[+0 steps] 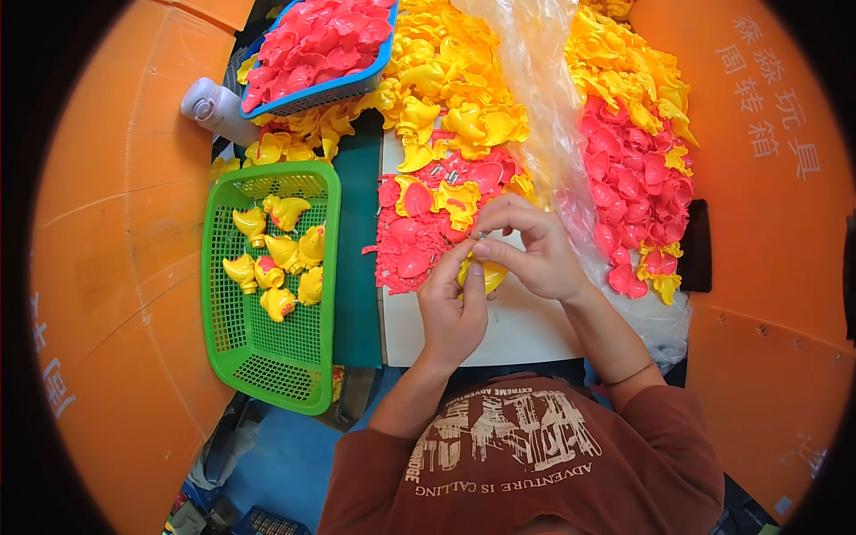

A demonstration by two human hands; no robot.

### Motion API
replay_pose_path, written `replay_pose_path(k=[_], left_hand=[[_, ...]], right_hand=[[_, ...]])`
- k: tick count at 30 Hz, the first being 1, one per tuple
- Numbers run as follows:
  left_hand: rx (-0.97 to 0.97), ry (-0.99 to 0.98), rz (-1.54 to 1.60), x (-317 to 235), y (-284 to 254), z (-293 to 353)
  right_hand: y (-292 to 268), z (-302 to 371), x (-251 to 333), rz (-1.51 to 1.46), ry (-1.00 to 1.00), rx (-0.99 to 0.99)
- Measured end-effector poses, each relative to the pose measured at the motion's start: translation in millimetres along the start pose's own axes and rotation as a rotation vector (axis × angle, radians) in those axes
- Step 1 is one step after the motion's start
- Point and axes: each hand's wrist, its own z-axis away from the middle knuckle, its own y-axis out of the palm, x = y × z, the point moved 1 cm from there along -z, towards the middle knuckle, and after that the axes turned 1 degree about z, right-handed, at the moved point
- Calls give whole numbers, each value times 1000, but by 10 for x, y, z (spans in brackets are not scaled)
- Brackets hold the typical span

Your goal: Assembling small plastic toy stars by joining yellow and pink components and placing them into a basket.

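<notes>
My left hand (456, 308) is closed on a shiny yellow plastic toy piece (489, 278), mostly covered by the fingers. My right hand (539, 254) meets it from the other side, thumb and index finger pinched on a tiny metallic-looking part (481, 236) at the top of the toy; its kind is too small to tell. Just beyond the hands lies a heap of red plastic pieces (406, 232), with yellow shell halves (459, 203) and a few small metal bits on it. Both hands are over the white board (526, 328).
At left, a green basket (332, 267) holds several yellow bird-shaped toys (283, 252). Behind it are a blue basket (312, 101) of red parts and a pale bottle (218, 111). Yellow shells (464, 71), clear plastic sheeting (544, 116) and red shells (629, 169) spread beyond. Orange panels (749, 223) flank both sides.
</notes>
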Motion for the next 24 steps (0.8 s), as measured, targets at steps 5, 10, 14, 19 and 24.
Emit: replay_pose_path(k=[5,10,14,19,24], left_hand=[[-47,-222,229,144,-156,59],[-234,-238,320,114,-370,-47],[-231,-238,322,89,-417,-81],[-246,-207,273,40,-336,-84],[-245,-146,229,15,-307,-84]], right_hand=[[185,47,-141,-137,354,16],[8,-233,-434,595,-34,-233],[225,-481,-509,1245,-228,23],[219,-577,-594,1299,-151,156],[106,-475,-274,899,-292,22]])
